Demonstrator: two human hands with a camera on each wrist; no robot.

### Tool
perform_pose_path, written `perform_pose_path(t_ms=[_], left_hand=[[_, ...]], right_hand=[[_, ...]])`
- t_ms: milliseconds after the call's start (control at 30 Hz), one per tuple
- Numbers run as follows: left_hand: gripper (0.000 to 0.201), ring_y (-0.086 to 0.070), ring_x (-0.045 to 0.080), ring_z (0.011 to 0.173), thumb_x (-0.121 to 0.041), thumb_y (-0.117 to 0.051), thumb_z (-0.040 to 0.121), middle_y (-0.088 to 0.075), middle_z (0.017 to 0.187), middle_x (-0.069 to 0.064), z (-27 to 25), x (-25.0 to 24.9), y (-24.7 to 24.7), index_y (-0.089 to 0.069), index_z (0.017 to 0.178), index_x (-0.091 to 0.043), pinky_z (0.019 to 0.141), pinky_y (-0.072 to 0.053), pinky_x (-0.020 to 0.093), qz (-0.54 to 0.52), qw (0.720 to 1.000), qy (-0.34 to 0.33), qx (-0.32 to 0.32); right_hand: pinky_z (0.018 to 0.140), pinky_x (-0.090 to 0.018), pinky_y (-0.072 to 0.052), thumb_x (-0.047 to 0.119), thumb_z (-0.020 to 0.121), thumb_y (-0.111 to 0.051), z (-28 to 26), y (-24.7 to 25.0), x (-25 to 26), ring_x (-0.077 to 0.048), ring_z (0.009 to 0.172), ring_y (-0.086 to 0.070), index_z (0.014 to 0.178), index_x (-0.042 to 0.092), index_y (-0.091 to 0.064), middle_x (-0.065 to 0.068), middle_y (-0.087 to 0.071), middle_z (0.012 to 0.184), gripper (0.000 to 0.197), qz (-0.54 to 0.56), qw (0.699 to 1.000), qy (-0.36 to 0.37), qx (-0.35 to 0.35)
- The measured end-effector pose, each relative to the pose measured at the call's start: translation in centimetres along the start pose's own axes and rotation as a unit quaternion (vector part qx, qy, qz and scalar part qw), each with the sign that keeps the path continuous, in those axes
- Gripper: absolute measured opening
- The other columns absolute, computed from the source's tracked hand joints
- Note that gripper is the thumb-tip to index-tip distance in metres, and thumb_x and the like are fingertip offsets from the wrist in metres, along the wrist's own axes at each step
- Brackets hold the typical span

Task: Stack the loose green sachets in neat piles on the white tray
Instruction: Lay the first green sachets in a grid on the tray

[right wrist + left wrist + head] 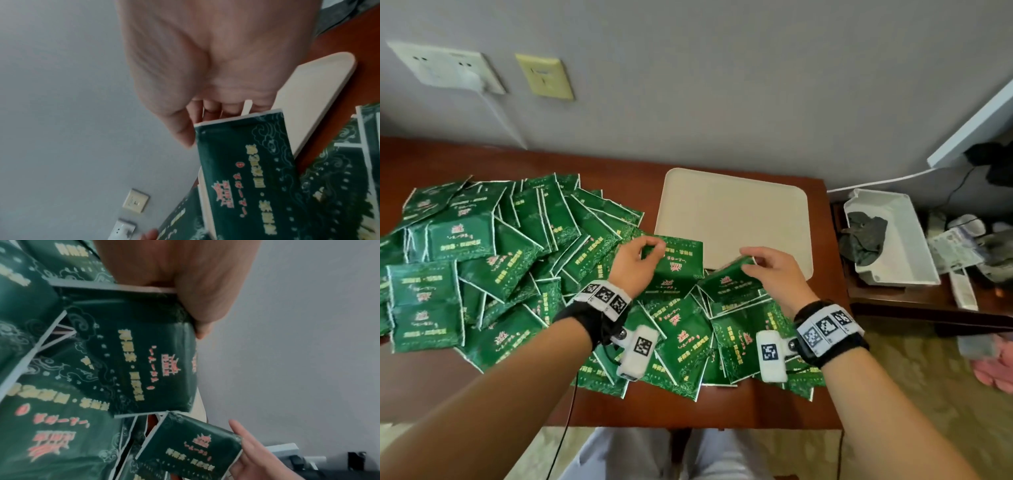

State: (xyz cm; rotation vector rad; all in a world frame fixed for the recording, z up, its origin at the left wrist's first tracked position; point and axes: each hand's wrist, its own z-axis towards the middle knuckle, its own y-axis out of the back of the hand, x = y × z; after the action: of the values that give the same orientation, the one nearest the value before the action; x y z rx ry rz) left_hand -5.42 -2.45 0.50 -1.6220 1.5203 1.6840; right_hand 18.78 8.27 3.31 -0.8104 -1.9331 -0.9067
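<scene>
A big heap of green sachets (493,274) covers the left and middle of the brown table. The white tray (732,212) lies bare at the back right of the table. My left hand (637,260) pinches one green sachet (678,260) by its edge, just left of the tray's near corner; the same sachet (144,356) fills the left wrist view. My right hand (767,270) grips a second sachet (732,284) by its far end, lifted at a tilt over the heap near the tray's front rim. That sachet (252,170) hangs below the right fingers (211,110).
The table (722,404) backs onto a grey wall with wall sockets (448,68). A lower side stand on the right carries a white bin (893,236) with dark cloth and clutter. Cables run along the right. My knees show below the table's front edge.
</scene>
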Motion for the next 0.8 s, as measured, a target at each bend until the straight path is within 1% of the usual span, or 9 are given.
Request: perform_pose_path(t_ms=[100, 200, 300, 367, 433, 500, 567, 633, 800], left_hand=[[0.063, -0.066, 0.009, 0.099, -0.021, -0.084, 0.076, -0.064, 0.117, -0.006, -0.4, 1.4, -0.3, -0.056, 0.132, -0.024, 0.085, -0.057, 0.025, -0.02, 0.994, 0.002, 0.11], [0.093, -0.055, 0.01, 0.11, -0.016, -0.089, 0.068, -0.051, 0.125, -0.009, -0.5, 3.1, -0.4, -0.041, 0.146, -0.026, 0.097, -0.047, 0.022, 0.168, 0.967, -0.06, 0.184], [0.07, -0.055, 0.012, 0.109, -0.014, -0.084, 0.073, -0.053, 0.118, -0.008, -0.1, 4.6, -0.2, -0.054, 0.136, -0.025, 0.105, -0.046, 0.033, 0.328, 0.919, -0.122, 0.179], [0.041, -0.051, 0.012, 0.1, -0.016, -0.083, 0.075, -0.047, 0.105, -0.009, 0.0, 5.3, -0.3, -0.07, 0.112, -0.029, 0.095, -0.051, 0.037, 0.373, 0.905, -0.143, 0.147], [0.022, -0.045, 0.011, 0.104, -0.031, -0.084, 0.075, -0.045, 0.108, -0.008, 0.2, 5.3, -0.2, -0.075, 0.094, -0.027, 0.098, -0.045, 0.033, 0.356, 0.914, -0.167, 0.098], [0.026, -0.048, 0.01, 0.113, -0.039, -0.08, 0.079, -0.051, 0.121, -0.008, 0.4, 4.7, -0.1, -0.075, 0.098, -0.022, 0.105, -0.039, 0.032, 0.307, 0.931, -0.171, 0.097], [0.022, -0.065, 0.009, 0.095, -0.029, -0.076, 0.085, -0.065, 0.112, -0.008, 0.6, 3.7, -0.2, -0.07, 0.104, -0.021, 0.091, -0.055, 0.036, 0.192, 0.966, -0.131, 0.113], [0.02, -0.073, 0.015, 0.077, -0.017, -0.073, 0.088, -0.073, 0.096, -0.002, 1.1, 3.1, -0.5, -0.062, 0.104, -0.023, 0.07, -0.062, 0.04, 0.076, 0.986, -0.097, 0.116], [0.063, -0.075, 0.025, 0.079, -0.004, -0.069, 0.089, -0.057, 0.127, 0.007, 4.6, 2.2, -2.0, -0.035, 0.138, -0.026, 0.059, -0.062, 0.037, -0.046, 0.994, -0.075, 0.063]], right_hand=[[0.089, -0.02, -0.052, -0.008, 0.081, -0.073, 1.0, -0.2, -2.5, -0.015, 0.111, -0.061, 0.122, 0.029, -0.065, 0.002, -0.063, 0.12, 0.056, -0.112, 0.993, 0.03, 0.024], [0.089, -0.013, -0.036, 0.006, 0.085, -0.076, 2.2, -0.6, -5.0, -0.012, 0.106, -0.051, 0.128, 0.021, -0.064, 0.001, -0.052, 0.113, 0.048, -0.306, 0.947, 0.096, 0.019], [0.076, -0.011, -0.031, 0.022, 0.084, -0.081, 3.3, -0.6, -7.0, -0.012, 0.096, -0.044, 0.111, 0.018, -0.073, 0.0, -0.047, 0.103, 0.029, -0.36, 0.921, 0.147, 0.013], [0.089, -0.018, -0.031, 0.027, 0.08, -0.083, 3.7, -0.2, -7.7, -0.012, 0.109, -0.041, 0.104, 0.02, -0.074, 0.004, -0.049, 0.111, 0.026, -0.335, 0.926, 0.173, 0.014], [0.101, -0.022, -0.033, 0.027, 0.083, -0.081, 4.0, 0.5, -7.4, -0.006, 0.116, -0.047, 0.11, 0.022, -0.071, 0.012, -0.056, 0.122, 0.03, -0.288, 0.941, 0.171, 0.042], [0.094, -0.026, -0.047, 0.025, 0.087, -0.077, 4.2, 1.1, -6.8, -0.003, 0.099, -0.061, 0.109, 0.023, -0.067, 0.01, -0.067, 0.111, 0.024, -0.232, 0.959, 0.15, 0.057], [0.082, -0.033, -0.057, 0.019, 0.09, -0.074, 4.7, 1.5, -6.5, -0.013, 0.091, -0.069, 0.102, 0.019, -0.062, 0.0, -0.072, 0.098, 0.017, -0.157, 0.977, 0.137, 0.04], [0.074, -0.035, -0.061, 0.009, 0.093, -0.069, 5.3, 1.8, -6.1, -0.018, 0.099, -0.071, 0.111, 0.02, -0.056, -0.004, -0.071, 0.113, 0.025, -0.042, 0.992, 0.115, 0.03], [0.063, -0.035, -0.06, 0.003, 0.098, -0.061, 8.6, 2.4, -4.8, -0.01, 0.097, -0.059, 0.141, 0.034, -0.038, 0.005, -0.046, 0.133, 0.058, 0.027, 0.989, 0.141, -0.043]])
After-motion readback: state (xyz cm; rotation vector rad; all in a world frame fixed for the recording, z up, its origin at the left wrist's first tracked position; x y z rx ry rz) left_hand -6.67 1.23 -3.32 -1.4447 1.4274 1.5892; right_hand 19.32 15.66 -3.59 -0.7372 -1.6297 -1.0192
